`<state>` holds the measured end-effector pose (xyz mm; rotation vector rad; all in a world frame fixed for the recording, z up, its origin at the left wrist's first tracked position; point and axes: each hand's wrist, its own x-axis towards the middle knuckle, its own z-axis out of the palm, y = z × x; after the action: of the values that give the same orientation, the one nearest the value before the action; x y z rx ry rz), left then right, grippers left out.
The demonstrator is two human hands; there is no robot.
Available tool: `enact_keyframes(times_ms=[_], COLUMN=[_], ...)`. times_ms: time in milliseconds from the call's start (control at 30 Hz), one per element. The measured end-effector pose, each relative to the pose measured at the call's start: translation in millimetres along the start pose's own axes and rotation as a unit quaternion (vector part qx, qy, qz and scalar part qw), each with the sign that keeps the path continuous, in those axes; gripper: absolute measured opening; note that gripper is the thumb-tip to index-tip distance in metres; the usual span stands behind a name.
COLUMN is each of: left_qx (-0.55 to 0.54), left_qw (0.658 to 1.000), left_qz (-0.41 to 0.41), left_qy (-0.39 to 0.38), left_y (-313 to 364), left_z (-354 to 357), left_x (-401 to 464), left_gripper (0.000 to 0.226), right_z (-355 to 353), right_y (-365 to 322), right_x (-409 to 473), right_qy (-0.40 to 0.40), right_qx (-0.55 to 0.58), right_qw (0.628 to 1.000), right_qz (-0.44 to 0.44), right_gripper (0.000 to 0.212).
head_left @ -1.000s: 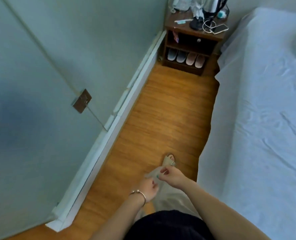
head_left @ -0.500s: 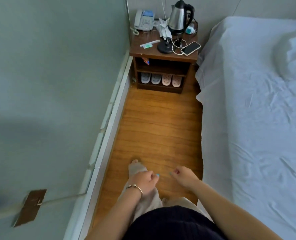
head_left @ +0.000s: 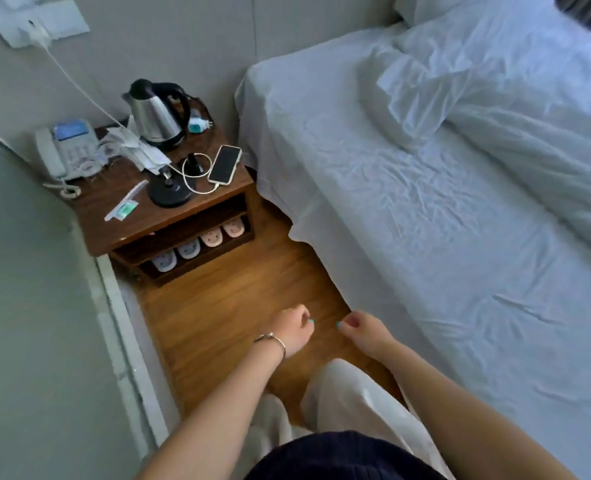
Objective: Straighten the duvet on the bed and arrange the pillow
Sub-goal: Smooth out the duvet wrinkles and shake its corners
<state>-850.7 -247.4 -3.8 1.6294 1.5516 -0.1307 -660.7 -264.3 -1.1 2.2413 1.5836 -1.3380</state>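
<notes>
You face a white pillow [head_left: 422, 88] and white duvet [head_left: 543, 161] on a pale bluish-white sheet [head_left: 408, 220], beside a dark brown wooden nightstand [head_left: 114, 216] on an orange-brown plank floor [head_left: 225, 306]. On the nightstand sit a silver kettle [head_left: 152, 116] with black handle, a black-screened phone [head_left: 225, 164] and a white telephone [head_left: 69, 150]. Your nails show teal and dark red polish.

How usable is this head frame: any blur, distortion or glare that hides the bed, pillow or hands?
Head view: soft daylight, no hard shadows; wide-angle bending curves the wall and bed edges; slight softness overall, yet the pillow, left hand and right hand read clearly; mild glare on the kettle only.
</notes>
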Motion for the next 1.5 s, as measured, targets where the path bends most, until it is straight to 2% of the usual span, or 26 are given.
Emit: enact_keyframes(times_ms=[133, 267, 433, 633, 800, 1033, 1167, 1367, 1500], left_qx=[0.029, -0.002, 0.048, 0.118, 0.178, 0.168, 0.114, 0.027, 0.048], left_qw=[0.998, 0.998, 0.992, 0.966, 0.935, 0.917, 0.922, 0.934, 0.944], left_qz=[0.04, 0.022, 0.059, 0.143, 0.205, 0.286, 0.309, 0.309, 0.306], left_qy=[-0.042, -0.063, -0.103, -0.18, -0.229, -0.222, -0.205, -0.176, -0.112], left_y=[31, 56, 84, 150, 211, 329, 394, 463, 519], left_z=[-41, -71, -100, -146, -195, -261, -280, -276, -260], left_x=[78, 148, 213, 329, 415, 499, 526, 566, 597], left_gripper=[0.027, 0.024, 0.026, 0.029, 0.03, 0.028, 0.03, 0.036, 0.048], right_z=[-34, -74, -117, -176, -250, -381, -431, -491, -556], right_y=[-15, -17, -32, -52, -73, -96, -89, -44, 11], right_x=[55, 121, 158, 222, 270, 301, 313, 344, 380], right_qy=[0.027, 0.022, 0.069, 0.085, 0.124, 0.277, 0.305, 0.3, 0.322], right_qx=[0.062, 0.118, 0.185, 0.244, 0.301, 0.368, 0.344, 0.343, 0.328], right_qw=[0.997, 0.988, 0.973, 0.951, 0.912, 0.849, 0.854, 0.852, 0.855], right_qz=[0.045, 0.095, 0.12, 0.168, 0.251, 0.259, 0.245, 0.258, 0.239], right_gripper=[0.027, 0.033, 0.021, 0.03, 0.032, 0.029, 0.038, 0.043, 0.044])
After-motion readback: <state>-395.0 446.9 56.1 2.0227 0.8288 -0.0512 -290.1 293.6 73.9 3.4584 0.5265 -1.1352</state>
